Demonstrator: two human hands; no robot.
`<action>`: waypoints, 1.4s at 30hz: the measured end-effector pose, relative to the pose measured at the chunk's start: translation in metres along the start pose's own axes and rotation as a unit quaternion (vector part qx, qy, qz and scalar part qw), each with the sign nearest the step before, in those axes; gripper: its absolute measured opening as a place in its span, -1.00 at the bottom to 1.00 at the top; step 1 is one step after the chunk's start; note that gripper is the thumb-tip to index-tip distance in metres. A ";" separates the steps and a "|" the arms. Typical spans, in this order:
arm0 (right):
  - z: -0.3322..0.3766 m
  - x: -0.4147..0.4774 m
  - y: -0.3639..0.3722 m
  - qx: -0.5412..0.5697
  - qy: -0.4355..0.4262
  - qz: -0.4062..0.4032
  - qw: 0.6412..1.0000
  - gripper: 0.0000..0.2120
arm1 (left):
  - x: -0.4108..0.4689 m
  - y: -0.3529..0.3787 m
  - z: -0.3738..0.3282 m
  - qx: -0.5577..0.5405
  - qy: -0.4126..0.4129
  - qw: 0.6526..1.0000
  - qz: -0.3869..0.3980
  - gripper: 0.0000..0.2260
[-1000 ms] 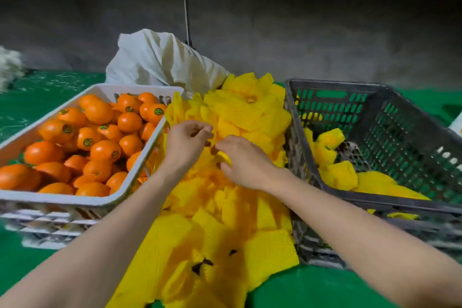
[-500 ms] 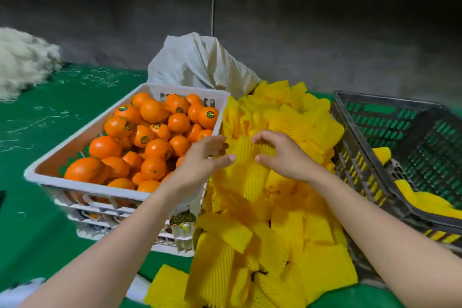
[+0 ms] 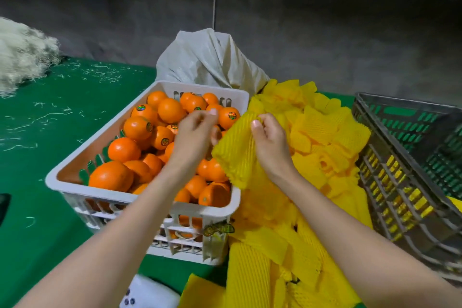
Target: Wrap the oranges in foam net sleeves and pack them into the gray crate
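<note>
Between my two hands hangs a yellow foam net sleeve, over the right edge of the white crate full of oranges. My right hand pinches its upper right corner. My left hand has curled fingers at the sleeve's left edge, above the oranges. A big heap of loose yellow sleeves lies between the white crate and the gray crate at the right. The gray crate's inside is mostly out of frame.
A white sack stands behind the crates. A pile of white fibre lies far left on the green cloth, with stray strands around it. A white device sits at the bottom edge and a dark object at the left edge.
Both hands lifted one sleeve off the heap and carried it left over the white crate's edge. The view swung left, so the gray crate slid toward the right border.
</note>
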State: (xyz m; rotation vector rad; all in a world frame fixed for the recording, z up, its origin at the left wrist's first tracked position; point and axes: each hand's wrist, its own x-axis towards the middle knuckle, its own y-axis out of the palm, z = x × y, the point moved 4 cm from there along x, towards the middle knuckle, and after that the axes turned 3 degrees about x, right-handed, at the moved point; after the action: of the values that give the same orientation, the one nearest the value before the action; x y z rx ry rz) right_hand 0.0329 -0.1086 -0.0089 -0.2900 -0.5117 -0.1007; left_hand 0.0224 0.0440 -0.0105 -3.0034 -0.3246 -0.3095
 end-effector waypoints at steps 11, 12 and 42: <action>-0.019 -0.014 0.076 -0.022 0.090 0.171 0.981 -0.67 | 0.084 -0.094 0.064 0.298 -0.082 0.923 -0.227 -0.60; -0.019 -0.015 0.076 -0.028 0.089 0.177 0.980 -0.67 | 0.085 -0.097 0.067 0.308 -0.091 0.917 -0.235 -0.62; 0.003 -0.066 -0.045 0.279 0.201 0.041 0.938 -0.73 | -0.060 0.073 -0.009 -0.183 -0.191 0.959 0.102 -0.71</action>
State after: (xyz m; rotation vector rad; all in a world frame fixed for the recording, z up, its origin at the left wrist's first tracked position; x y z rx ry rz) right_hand -0.0335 -0.1489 -0.0286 0.2646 -0.1057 0.0696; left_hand -0.0204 -0.0400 -0.0205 -3.4140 0.0245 0.2651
